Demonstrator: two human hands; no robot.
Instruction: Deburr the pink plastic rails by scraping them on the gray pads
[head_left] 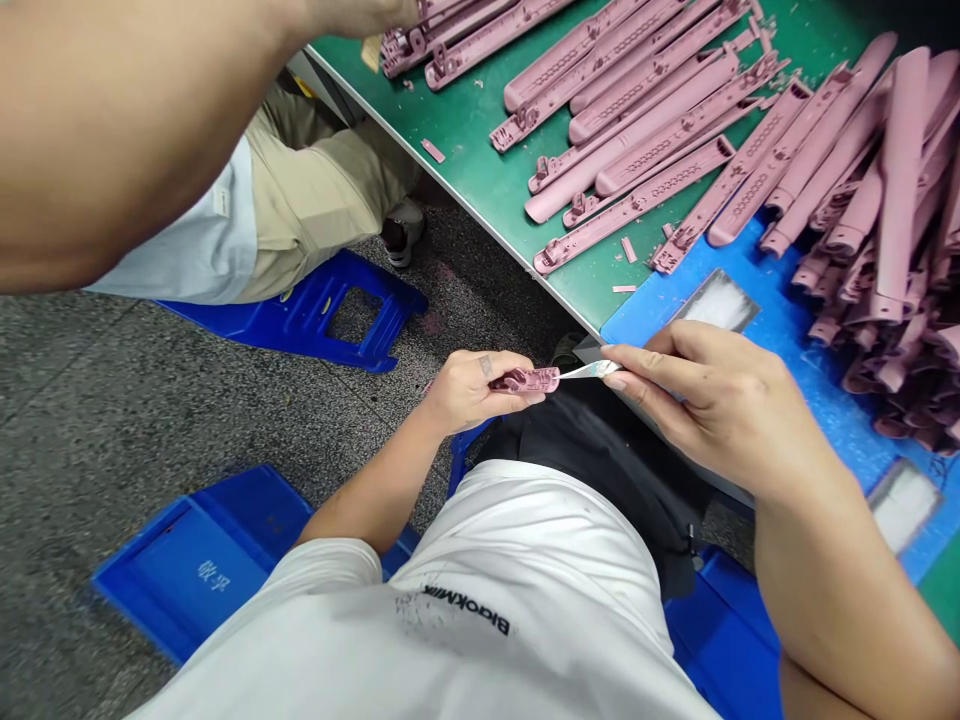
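My left hand [465,392] is closed around a pink plastic part [537,381], held over my lap with its end facing right. Between the thumb and fingers of my right hand [720,400] is a slim whitish tool [596,370] with a narrow tip. That tip meets the right end of the pink part; whether it goes inside I cannot tell. What kind of tool it is does not show clearly. Beyond my hands, rows of long pink plastic shells [637,205] lie on the green table mat [487,150], with small pink scraps around them.
To the right, more pink shells [900,200] are heaped on a blue mat [795,340]. A co-worker's arm [150,120] reaches across the upper left, above a blue stool [315,310]. A blue bin [202,560] stands on the floor at lower left. The table edge runs diagonally ahead.
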